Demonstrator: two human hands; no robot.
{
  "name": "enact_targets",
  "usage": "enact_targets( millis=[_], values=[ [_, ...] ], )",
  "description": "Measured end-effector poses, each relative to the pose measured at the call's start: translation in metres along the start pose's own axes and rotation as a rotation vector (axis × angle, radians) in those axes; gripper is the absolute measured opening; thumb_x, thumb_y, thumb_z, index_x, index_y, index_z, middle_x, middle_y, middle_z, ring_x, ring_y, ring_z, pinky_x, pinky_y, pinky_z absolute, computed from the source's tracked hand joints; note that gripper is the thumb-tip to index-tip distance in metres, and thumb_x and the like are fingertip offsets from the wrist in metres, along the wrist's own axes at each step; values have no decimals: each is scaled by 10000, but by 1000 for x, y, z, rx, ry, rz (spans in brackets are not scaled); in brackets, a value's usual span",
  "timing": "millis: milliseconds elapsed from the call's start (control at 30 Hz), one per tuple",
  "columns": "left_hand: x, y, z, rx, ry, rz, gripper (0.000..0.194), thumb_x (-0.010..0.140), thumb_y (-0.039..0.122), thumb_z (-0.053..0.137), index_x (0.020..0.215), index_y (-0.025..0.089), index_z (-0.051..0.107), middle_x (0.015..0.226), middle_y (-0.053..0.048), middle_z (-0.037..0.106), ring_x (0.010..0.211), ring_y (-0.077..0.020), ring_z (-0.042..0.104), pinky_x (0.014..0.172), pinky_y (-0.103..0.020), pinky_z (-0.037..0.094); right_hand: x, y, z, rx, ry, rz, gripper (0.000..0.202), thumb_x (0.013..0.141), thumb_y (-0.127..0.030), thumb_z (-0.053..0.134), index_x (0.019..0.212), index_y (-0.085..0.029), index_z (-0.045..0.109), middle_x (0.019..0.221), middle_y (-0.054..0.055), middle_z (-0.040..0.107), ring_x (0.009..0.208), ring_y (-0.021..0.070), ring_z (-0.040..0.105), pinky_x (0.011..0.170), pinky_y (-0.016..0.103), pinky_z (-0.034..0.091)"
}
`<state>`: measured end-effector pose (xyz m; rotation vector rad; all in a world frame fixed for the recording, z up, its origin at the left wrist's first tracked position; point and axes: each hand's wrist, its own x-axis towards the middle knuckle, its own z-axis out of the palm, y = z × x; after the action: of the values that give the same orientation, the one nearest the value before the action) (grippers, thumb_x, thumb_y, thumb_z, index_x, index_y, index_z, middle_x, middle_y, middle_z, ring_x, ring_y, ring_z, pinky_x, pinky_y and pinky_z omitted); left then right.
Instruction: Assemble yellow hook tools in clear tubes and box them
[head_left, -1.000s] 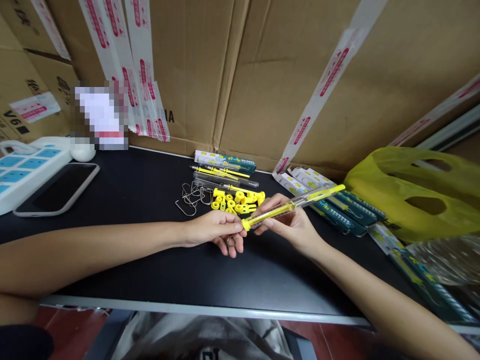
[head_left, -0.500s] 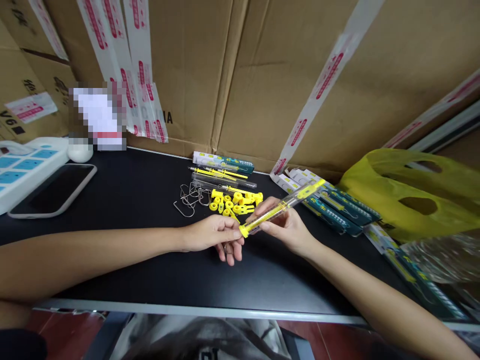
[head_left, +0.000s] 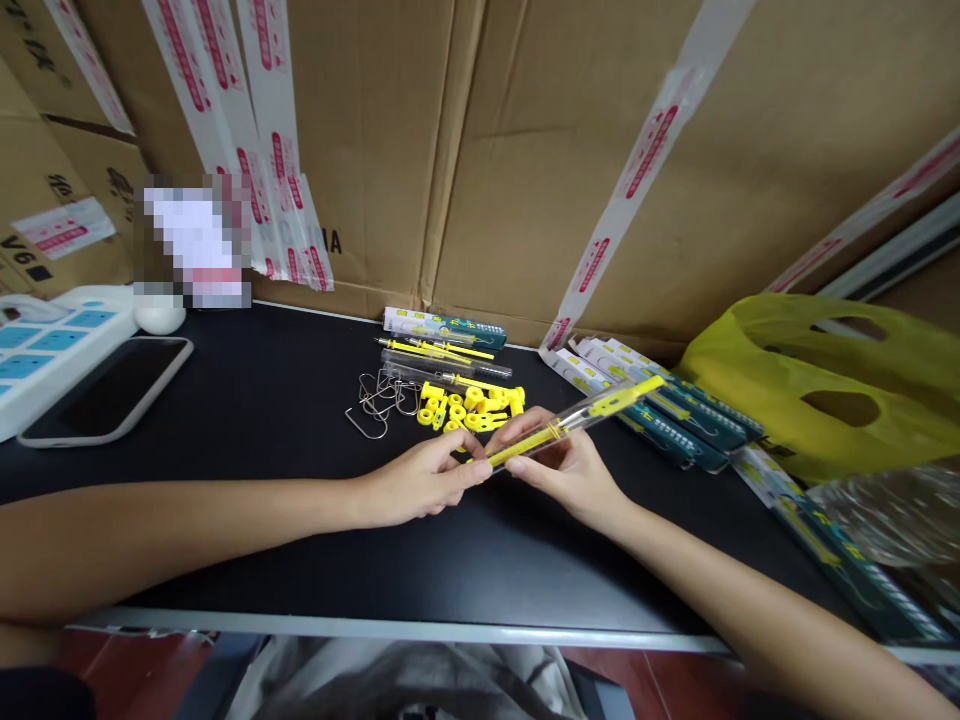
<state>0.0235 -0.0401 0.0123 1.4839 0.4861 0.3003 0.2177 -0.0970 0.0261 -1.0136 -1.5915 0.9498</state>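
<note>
A clear-tubed spring scale [head_left: 559, 425] with a yellow spring inside slants up to the right between my hands. My right hand [head_left: 574, 468] is closed round the tube's lower half, thumb in front. At the lower-left end my left hand [head_left: 431, 475] pinches the scale between thumb and fingers; the fingertips cover that end. Just behind my hands lies a pile of small yellow plastic parts [head_left: 472, 402]. Bent metal wire hooks [head_left: 369, 405] lie to the pile's left. Behind them are clear tubes [head_left: 446, 363] and thin yellow rods [head_left: 435, 348].
Printed boxes [head_left: 709, 425] lie at the right, beside a yellow plastic bag [head_left: 772, 390]. One more box [head_left: 442, 325] lies at the back against the cardboard [head_left: 360, 150]. A phone [head_left: 112, 390] and a white power strip [head_left: 45, 345] are at the left of the black table [head_left: 300, 560].
My left fingers have curled in and now cover the scale's yellow lower end, which showed before. The scale's upper end has tipped slightly lower and to the right.
</note>
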Motion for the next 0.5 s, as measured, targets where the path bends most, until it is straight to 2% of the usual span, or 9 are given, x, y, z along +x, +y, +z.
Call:
enact_targets(
  millis=[200, 300, 400, 500],
  values=[
    [-1, -2, 1, 28, -30, 93, 355, 881, 499, 446, 902, 152, 522, 523, 89, 357, 396, -33, 280, 341, -133, 230, 3, -3, -4, -48, -79, -3, 288, 778, -414, 660, 963, -206, 586, 878, 34, 620, 778, 165, 604, 709, 306, 507],
    [1, -3, -1, 26, 57, 161, 364, 892, 492, 422, 937, 147, 527, 520, 88, 352, 392, -44, 292, 339, -149, 240, 9, -1, -15, -125, -98, -3, 332, 825, -425, 594, 1087, -225, 547, 952, 43, 614, 817, 169, 588, 723, 312, 499],
    [3, -4, -6, 47, 205, 284, 345, 883, 479, 452, 912, 144, 528, 553, 77, 364, 427, -48, 320, 365, -158, 258, 14, 8, -24, -344, -58, -87, 274, 865, -328, 542, 1120, -226, 535, 987, 55, 599, 842, 174, 575, 728, 319, 493],
    [5, -3, -11, 98, 291, 365, 298, 887, 451, 469, 850, 157, 501, 580, 70, 390, 456, -46, 342, 400, -161, 280, 16, 19, -23, -715, -113, -228, 201, 855, -252, 543, 1049, -216, 583, 993, 73, 592, 896, 197, 566, 774, 342, 486]
  ],
)
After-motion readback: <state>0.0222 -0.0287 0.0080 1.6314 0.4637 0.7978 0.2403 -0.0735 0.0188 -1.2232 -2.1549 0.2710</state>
